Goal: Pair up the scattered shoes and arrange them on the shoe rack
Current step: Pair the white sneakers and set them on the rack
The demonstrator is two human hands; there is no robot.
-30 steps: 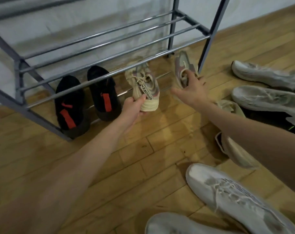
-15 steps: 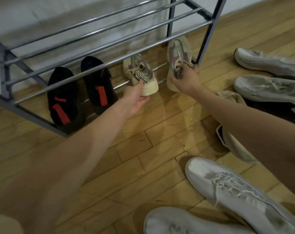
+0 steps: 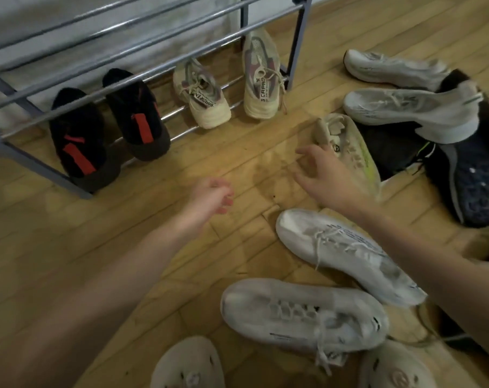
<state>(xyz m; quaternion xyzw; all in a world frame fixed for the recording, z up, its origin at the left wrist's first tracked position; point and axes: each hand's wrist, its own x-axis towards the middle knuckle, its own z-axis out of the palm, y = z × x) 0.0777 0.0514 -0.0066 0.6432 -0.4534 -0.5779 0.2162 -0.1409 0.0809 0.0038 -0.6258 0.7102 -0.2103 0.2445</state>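
Note:
A grey metal shoe rack (image 3: pixel 131 56) stands against the wall. On its bottom rails sit a pair of black shoes with red stripes (image 3: pixel 80 141) (image 3: pixel 138 116) and a pair of beige sneakers (image 3: pixel 202 96) (image 3: pixel 261 77). My left hand (image 3: pixel 209 198) hovers above the floor in front of the rack, fingers loosely curled, holding nothing. My right hand (image 3: pixel 326 176) is spread open beside a cream and yellow shoe (image 3: pixel 352 152) lying on its side.
White sneakers lie on the wooden floor at the right (image 3: pixel 389 68) (image 3: pixel 411 110) and near me (image 3: pixel 347 253) (image 3: pixel 302 315). A dark blue shoe (image 3: pixel 467 180) rests at the far right. Two beige perforated clogs (image 3: pixel 188 365) (image 3: pixel 394 371) are at the bottom edge.
Both hands let go of the beige sneakers, which now rest on the rack's bottom rails. The hands pulled back toward me; the right one moved toward the cream shoe.

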